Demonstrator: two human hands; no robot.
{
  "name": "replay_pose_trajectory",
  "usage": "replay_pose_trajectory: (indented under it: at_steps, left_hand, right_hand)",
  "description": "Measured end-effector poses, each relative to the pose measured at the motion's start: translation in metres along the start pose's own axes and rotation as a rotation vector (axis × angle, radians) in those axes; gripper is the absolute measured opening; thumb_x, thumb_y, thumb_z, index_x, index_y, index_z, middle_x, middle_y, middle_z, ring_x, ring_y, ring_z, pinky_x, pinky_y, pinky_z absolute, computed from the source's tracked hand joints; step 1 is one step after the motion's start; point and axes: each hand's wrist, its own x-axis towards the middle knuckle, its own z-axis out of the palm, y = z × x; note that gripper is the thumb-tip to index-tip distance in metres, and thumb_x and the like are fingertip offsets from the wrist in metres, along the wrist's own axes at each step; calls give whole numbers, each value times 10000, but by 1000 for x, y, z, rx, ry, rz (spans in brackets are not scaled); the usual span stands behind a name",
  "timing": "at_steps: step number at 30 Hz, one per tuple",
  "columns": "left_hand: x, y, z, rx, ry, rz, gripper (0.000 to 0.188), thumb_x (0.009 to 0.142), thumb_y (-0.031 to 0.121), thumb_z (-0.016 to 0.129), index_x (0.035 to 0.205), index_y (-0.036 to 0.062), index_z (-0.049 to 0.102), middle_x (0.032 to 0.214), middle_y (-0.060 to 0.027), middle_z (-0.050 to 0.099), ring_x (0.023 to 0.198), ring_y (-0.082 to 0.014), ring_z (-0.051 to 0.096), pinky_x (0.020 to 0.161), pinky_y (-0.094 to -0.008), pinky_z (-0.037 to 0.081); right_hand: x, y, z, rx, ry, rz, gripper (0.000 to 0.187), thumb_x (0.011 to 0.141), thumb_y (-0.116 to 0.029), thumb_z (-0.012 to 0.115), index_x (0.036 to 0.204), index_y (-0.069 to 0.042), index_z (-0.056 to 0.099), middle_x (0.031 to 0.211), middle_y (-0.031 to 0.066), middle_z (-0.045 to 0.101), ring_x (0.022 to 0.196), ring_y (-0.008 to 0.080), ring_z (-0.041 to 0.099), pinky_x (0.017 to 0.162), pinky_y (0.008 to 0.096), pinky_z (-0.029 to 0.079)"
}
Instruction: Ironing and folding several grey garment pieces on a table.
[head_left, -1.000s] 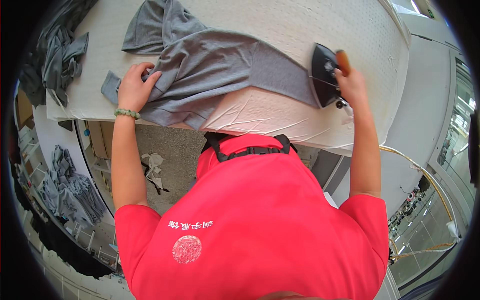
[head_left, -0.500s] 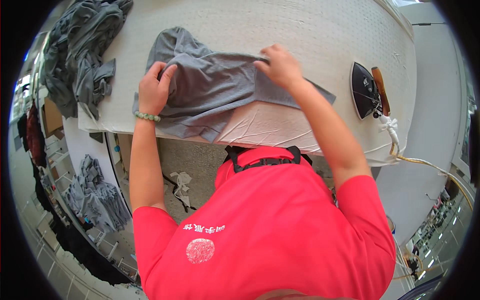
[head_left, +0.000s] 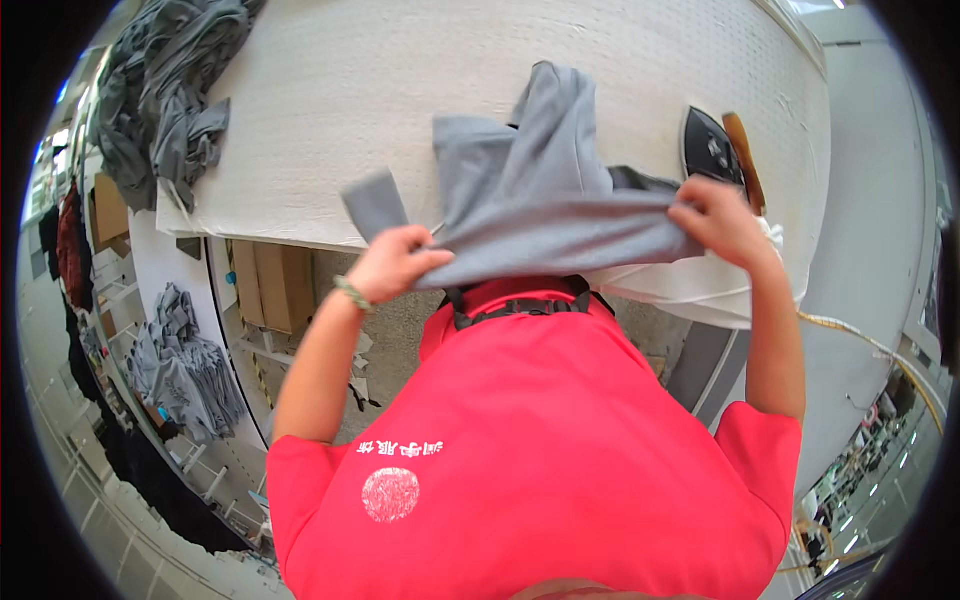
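both forearms reached forward, elbows slightly bent, the hands set well apart. the left hand point(head_left: 400, 262) pinched one end of a grey garment point(head_left: 570, 228) between thumb and fingers; the right hand point(head_left: 722, 218), a little blurred, gripped the other. the garment stretched between them across the near edge of a pale padded desk point(head_left: 320, 110), its upper part lying on the cover. an iron point(head_left: 712, 150) with a wooden handle rested just beyond the right hand. a crumpled grey cloth pile point(head_left: 175, 100) sat far left; below stood a brown cardboard box point(head_left: 275, 285). the garment looked soft and matte; the desk cover, finely dimpled.
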Motion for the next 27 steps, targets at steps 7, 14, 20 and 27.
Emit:
replay_pose_trajectory:
  at_steps: [7, 14, 20, 27]
  left_hand:
    - [20, -55, 86, -45, 91, 130, 287, 954, 282, 780, 988, 7, 707, 803, 0, 668, 754, -74, 591, 659, -287, 492]
    - [-2, -37, 80, -220, 31, 94, 224, 967, 224, 770, 1005, 5, 752, 851, 2, 712, 826, -67, 639, 765, -255, 531]
    - [-36, -36, 97, -536, -228, 80, 200, 928, 201, 824, 957, 22, 738, 852, 18, 714, 783, -50, 626, 715, -234, 511]
    - [-46, -19, 102, -648, -205, 213, 196, 931, 165, 823, 1011, 22, 716, 886, 15, 727, 815, -52, 651, 722, -233, 520]
  right_hand:
    - [-28, 56, 62, 293, -119, 282, 214, 989, -181, 715, 952, 28, 694, 756, 54, 671, 677, 128, 651, 631, 317, 531]
    - [-26, 89, 49, 549, -352, 181, 224, 1013, -164, 686, 997, 58, 696, 848, 64, 707, 728, 141, 680, 676, 323, 589]
    - [-8, 82, 38, 535, -399, 217, 164, 1003, -87, 682, 975, 75, 683, 840, 80, 697, 684, 183, 704, 597, 348, 632]
    - [-7, 86, 26, 428, -257, 211, 148, 991, -76, 701, 934, 59, 684, 781, 78, 685, 635, 187, 698, 549, 334, 613]
